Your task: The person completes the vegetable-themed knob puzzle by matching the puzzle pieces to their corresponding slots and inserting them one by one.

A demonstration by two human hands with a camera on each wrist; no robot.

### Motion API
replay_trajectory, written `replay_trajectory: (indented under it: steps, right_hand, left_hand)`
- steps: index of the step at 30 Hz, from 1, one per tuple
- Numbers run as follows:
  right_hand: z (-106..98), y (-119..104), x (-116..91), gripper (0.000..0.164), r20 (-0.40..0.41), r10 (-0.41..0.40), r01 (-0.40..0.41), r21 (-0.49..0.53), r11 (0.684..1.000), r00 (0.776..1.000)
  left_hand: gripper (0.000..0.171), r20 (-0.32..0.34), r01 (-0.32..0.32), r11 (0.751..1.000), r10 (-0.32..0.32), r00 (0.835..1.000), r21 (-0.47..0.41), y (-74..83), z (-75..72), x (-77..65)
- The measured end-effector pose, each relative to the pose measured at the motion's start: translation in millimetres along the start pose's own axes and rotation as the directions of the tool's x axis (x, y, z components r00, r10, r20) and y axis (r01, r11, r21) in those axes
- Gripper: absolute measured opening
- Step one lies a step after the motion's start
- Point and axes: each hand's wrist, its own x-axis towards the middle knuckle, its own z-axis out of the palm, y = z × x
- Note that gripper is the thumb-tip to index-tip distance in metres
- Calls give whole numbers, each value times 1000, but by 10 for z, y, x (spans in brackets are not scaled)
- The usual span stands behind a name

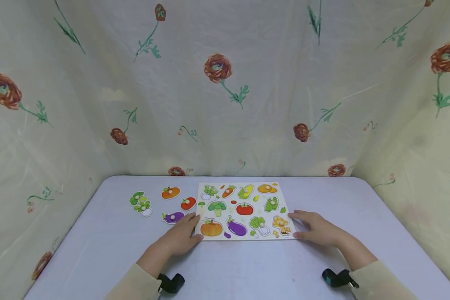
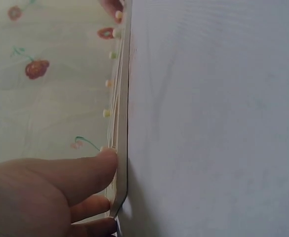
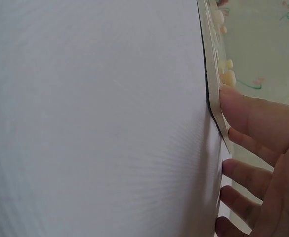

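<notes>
A white wooden vegetable puzzle board (image 1: pixel 225 210) lies flat on the table between my two hands. My left hand (image 1: pixel 180 235) touches its left edge near the front corner, with the thumb against the board in the left wrist view. At the right front corner, my right hand (image 1: pixel 318 228) touches the edge with thumb and fingers spread. Knobbed pieces such as the carrot (image 1: pixel 228 191), corn (image 1: pixel 245 191) and mushroom (image 1: pixel 280 223) sit in the board. Off to its left lie loose pieces: an eggplant (image 1: pixel 173 217) beside my left fingers, a tomato (image 1: pixel 188 203) and a pumpkin (image 1: pixel 170 192).
A broccoli piece (image 1: pixel 137 198) and a leafy cabbage piece (image 1: pixel 143 208) lie together farther left. The table (image 1: pixel 240 271) has a white cover. Flower-printed curtains (image 1: pixel 270 91) hang behind and along both sides. Black wrist cameras stick out from both sleeves.
</notes>
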Motion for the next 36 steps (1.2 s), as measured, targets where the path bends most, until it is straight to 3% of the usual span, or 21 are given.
replay_trajectory:
  steps: [9, 16, 23, 36]
  right_hand:
    - [16, 6, 16, 67, 14, 19, -19, 39, 999, 1000]
    - [28, 22, 23, 68, 20, 25, -25, 24, 999, 999]
    - [-5, 9, 39, 70, 25, 56, -56, -8, 998, 998]
    - [-5, 6, 39, 70, 31, 80, -79, -26, 997, 996]
  left_hand:
    - [60, -38, 25, 998, -27, 999, -52, -21, -35, -20]
    - [50, -107, 20, 995, -30, 994, -97, -69, -110, -35]
    - [41, -213, 69, 985, -102, 972, -156, -131, -224, -48]
    - [38, -332, 129, 988, -150, 931, -85, -333, -317, -5]
